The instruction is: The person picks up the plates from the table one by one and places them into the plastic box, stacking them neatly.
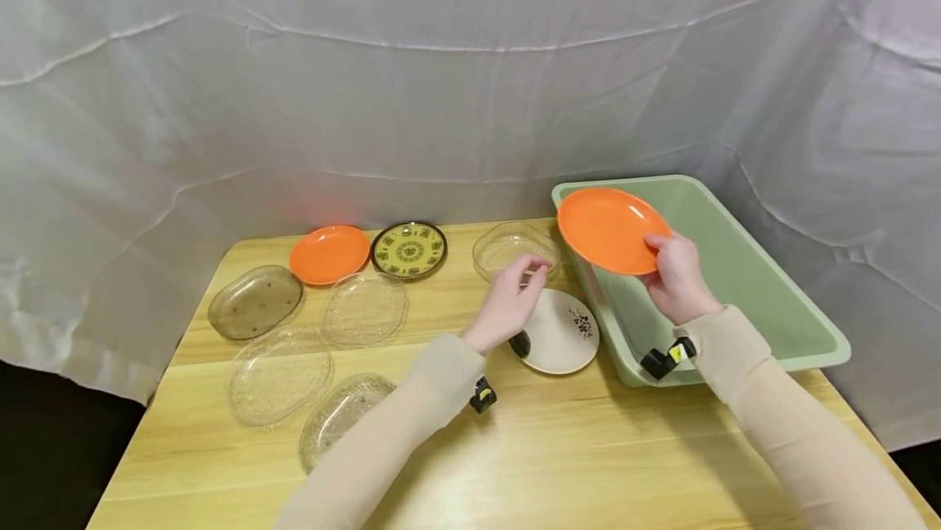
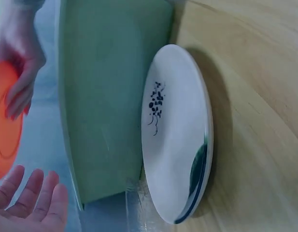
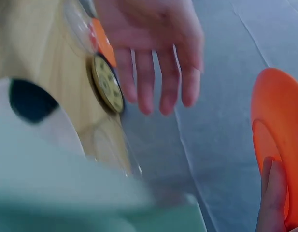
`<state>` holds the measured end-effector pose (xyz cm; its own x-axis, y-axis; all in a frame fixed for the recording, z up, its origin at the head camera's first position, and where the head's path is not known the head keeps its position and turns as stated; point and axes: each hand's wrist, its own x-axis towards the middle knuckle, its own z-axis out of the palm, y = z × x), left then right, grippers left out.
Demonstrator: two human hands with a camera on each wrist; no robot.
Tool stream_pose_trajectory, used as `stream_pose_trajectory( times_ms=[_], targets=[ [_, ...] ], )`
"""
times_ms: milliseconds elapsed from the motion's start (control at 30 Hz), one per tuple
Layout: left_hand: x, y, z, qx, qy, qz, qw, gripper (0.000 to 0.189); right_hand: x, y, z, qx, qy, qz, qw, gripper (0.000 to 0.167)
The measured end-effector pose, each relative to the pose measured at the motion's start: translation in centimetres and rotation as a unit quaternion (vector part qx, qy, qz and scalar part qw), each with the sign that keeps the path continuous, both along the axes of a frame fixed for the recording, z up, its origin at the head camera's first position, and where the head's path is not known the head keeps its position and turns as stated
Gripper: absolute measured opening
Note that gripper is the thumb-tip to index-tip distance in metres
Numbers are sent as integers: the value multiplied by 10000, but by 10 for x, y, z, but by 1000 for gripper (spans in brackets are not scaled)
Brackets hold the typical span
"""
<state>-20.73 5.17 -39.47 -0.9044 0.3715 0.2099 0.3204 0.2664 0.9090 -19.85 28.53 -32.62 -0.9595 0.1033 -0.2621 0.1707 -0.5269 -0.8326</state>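
An orange plate is pinched at its rim between the thumb and fingers of the right hand and is held raised over the left side of a green tub. The fingers of the left hand are loosely extended with small gaps between them, empty and apart from that plate. A white plate with a dark floral print is set on the counter just beside the tub; a clear dish is placed behind it. Farther left, a second orange plate, a yellow patterned plate, a brown dish, two clear plates and an oval dish, partly hidden by a sleeve, are laid out.
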Motion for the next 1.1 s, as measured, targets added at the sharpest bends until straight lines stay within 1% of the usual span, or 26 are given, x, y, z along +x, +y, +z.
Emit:
stream_pose_trajectory(
  times_ms=[67, 133, 233, 300, 367, 433, 500, 600, 667, 733, 833, 933, 1100],
  targets=[
    [1, 7, 0, -314, 345, -64, 9989, 33, -5, 9, 2, -17, -1, -44, 10000, 43],
    [3, 14, 0, -707, 669, -110, 9952, 33, -10, 19, 2, 40, 11, -73, 10000, 50],
    [6, 24, 1, -1281, 1099, -214, 9854, 35, -18, 32, 1, 73, 20, -176, 9998, 51],
    [7, 30, 2, -1565, 1341, -329, 9780, 37, -23, 42, -1, 136, 34, -186, 9997, 49],
    [9, 36, 4, -1795, 1592, -457, 9697, 37, -28, 51, -5, 195, 44, -159, 9997, 47],
    [10, 42, 5, -2019, 1885, -570, 9594, 37, -33, 59, -9, 337, 59, -104, 9994, 45],
    [11, 47, 5, -2263, 2186, -633, 9471, 37, -38, 66, -15, 603, 70, -66, 9981, 38],
    [12, 54, 2, -2648, 2504, -711, 9285, 37, -43, 76, -24, 1130, 93, -2, 9936, 25],
    [12, 57, -1, -2862, 2615, -773, 9185, 38, -47, 81, -31, 1433, 108, 19, 9896, 18],
    [12, 60, -4, -3036, 2686, -843, 9103, 38, -51, 87, -37, 1584, 111, 43, 9873, 16],
    [12, 62, -9, -3200, 2743, -916, 9022, 38, -54, 96, -46, 1669, 58, 55, 9859, 16],
    [12, 64, -11, -3293, 2699, -961, 8997, 36, -57, 104, -56, 1779, -8, 50, 9840, 16],
    [12, 64, -11, -3365, 2605, -937, 9001, 35, -63, 113, -70, 2096, -26, 183, 9776, 17]
  ],
)
